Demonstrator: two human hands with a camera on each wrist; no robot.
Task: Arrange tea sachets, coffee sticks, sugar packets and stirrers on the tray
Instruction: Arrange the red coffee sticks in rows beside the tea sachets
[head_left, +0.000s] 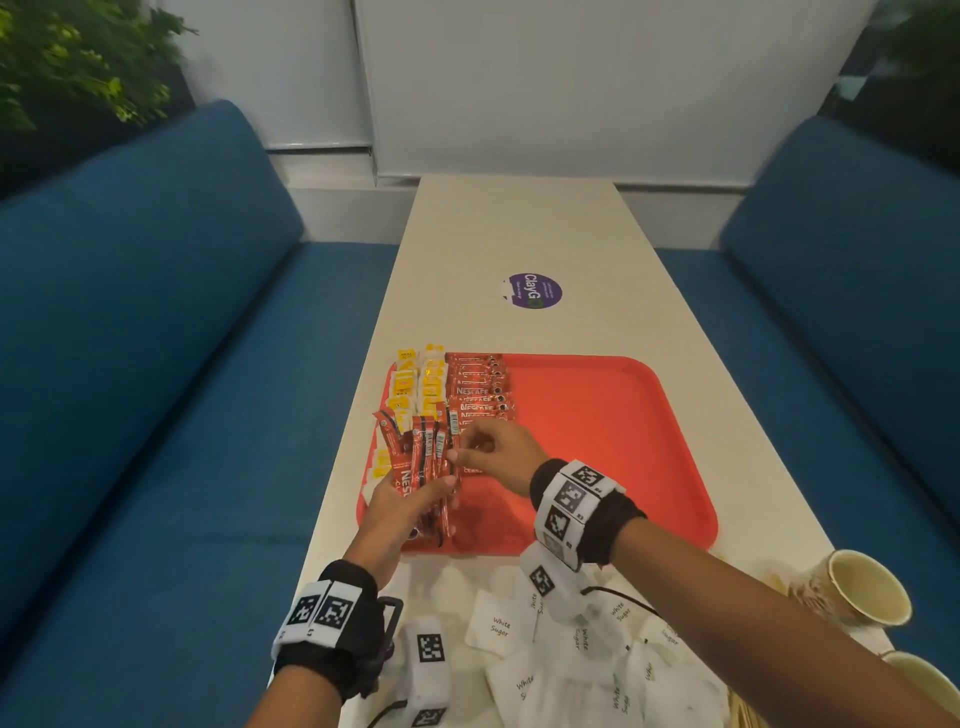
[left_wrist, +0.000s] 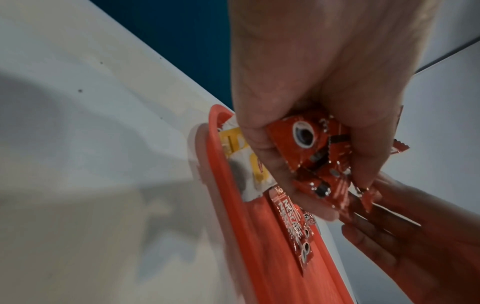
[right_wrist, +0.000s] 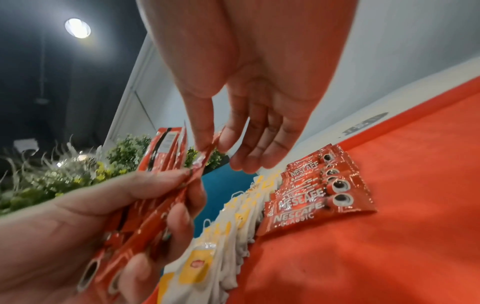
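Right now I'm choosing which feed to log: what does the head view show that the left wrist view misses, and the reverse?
Head only: white sugar packets and paper cups on the table nearer than the tray, none on it.

Left wrist only: the cup-print ends of the held coffee sticks, from beneath.

Both: the left hand grips the bundle; the right hand pinches one stick; tea sachets line the tray.

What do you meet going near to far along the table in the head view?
White sugar packets → near rim of the red tray → left hand gripping a bunch of coffee sticks → laid row of coffee sticks → purple sticker.
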